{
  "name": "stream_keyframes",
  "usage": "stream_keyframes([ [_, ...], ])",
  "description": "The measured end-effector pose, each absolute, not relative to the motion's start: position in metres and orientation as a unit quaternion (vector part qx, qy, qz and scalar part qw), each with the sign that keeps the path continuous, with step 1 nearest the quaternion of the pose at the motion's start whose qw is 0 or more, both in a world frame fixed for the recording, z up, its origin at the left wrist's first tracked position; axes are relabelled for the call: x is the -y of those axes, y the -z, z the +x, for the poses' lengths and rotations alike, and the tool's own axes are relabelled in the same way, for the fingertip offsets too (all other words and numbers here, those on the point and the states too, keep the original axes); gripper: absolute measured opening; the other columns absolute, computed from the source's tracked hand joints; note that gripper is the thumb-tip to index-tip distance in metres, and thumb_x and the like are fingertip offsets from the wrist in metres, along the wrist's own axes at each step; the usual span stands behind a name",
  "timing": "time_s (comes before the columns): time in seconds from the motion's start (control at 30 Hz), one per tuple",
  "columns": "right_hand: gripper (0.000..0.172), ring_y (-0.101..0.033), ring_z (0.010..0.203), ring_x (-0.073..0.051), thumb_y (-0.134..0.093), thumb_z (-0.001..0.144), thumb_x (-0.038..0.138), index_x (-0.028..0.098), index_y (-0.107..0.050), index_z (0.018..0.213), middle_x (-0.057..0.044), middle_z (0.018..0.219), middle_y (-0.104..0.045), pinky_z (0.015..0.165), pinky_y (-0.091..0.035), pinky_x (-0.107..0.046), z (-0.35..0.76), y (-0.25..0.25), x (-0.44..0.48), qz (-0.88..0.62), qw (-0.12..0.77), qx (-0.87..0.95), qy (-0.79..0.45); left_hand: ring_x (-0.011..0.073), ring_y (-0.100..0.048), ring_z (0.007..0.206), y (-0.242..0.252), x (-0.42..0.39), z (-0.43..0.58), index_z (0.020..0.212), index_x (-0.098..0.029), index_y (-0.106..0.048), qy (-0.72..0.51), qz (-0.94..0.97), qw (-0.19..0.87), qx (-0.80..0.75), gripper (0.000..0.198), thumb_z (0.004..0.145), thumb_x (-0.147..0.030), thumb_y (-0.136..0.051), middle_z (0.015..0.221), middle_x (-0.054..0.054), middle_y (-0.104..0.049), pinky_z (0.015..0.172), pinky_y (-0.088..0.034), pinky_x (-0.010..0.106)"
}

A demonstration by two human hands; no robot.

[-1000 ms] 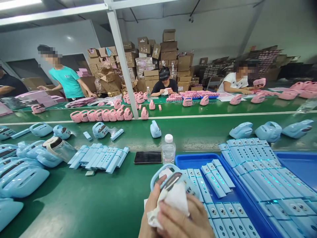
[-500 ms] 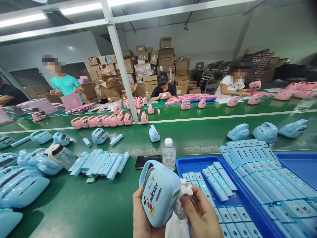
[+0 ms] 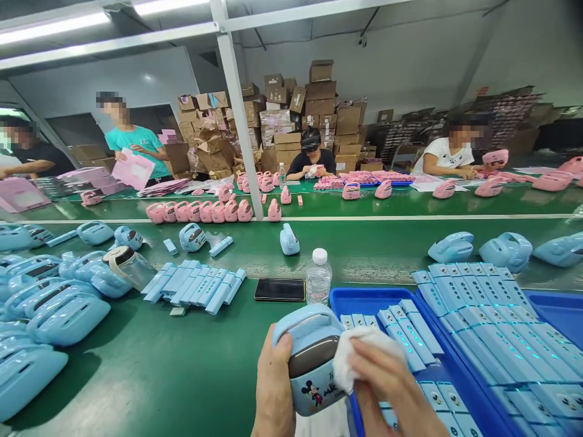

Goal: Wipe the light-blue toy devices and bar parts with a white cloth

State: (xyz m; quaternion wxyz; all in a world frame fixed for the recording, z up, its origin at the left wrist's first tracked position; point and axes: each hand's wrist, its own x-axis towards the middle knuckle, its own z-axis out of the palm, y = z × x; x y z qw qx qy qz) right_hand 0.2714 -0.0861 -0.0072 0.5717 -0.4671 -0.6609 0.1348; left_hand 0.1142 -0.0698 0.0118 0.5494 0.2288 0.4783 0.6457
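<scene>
While left hand (image 3: 274, 388) clasps device (image 3: 315, 357), right (image 3: 392, 383) pinches cloth (image 3: 343, 360).

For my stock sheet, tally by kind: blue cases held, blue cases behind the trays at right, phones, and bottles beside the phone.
Held blue case: 1
Blue cases behind the trays: 3
Phone: 1
Bottle beside it: 1
Total: 6

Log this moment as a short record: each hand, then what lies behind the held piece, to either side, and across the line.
Left hand: grips a light-blue handled case
Right hand: holds a white cloth against the case's right side
Behind: phone lying flat; capped bottle upright
Right side: blue trays with light-blue bars
Left side: more light-blue cases, bunched
Across: pink cases; stacked cardboard boxes
</scene>
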Motion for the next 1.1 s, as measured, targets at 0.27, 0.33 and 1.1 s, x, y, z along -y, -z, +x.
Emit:
stream_keyframes([
  [0.27,0.072,-0.066,0.126,-0.027,-0.078,0.086,0.062,0.033,-0.051,0.146,-0.007,0.146,-0.064,0.100,-0.057,-0.029,0.270,-0.001,0.082,-0.463,0.518,0.513,-0.505,0.0197,-0.059,0.079,-0.022,0.079,0.111,0.101,-0.024,-0.070,-0.632,0.364,0.473,-0.495,0.038,0.091,-0.060,-0.061,0.091,0.001,-0.071,0.070,-0.051,0.026],
  [0.33,0.069,-0.066,0.125,-0.025,-0.078,0.088,0.060,0.033,-0.050,0.146,-0.006,0.145,-0.063,0.101,-0.056,-0.028,0.268,-0.004,0.082,-0.432,0.522,0.493,-0.546,0.0201,-0.062,0.080,-0.023,0.082,0.111,0.107,-0.025,-0.069,-0.624,0.392,0.487,-0.470,0.044,0.086,-0.063,-0.067,0.090,0.001,-0.072,0.073,-0.052,0.027],
  [1.1,0.056,-0.061,0.134,-0.037,-0.078,0.093,0.046,0.030,-0.057,0.143,-0.011,0.144,-0.061,0.101,-0.060,-0.044,0.237,0.019,0.098,-0.493,0.586,0.632,-0.117,0.0390,-0.069,0.122,0.019,0.097,0.103,0.152,-0.033,-0.043,-0.664,0.311,0.540,-0.413,0.095,0.073,-0.061,-0.086,0.149,0.015,-0.061,0.098,-0.059,0.045],
])
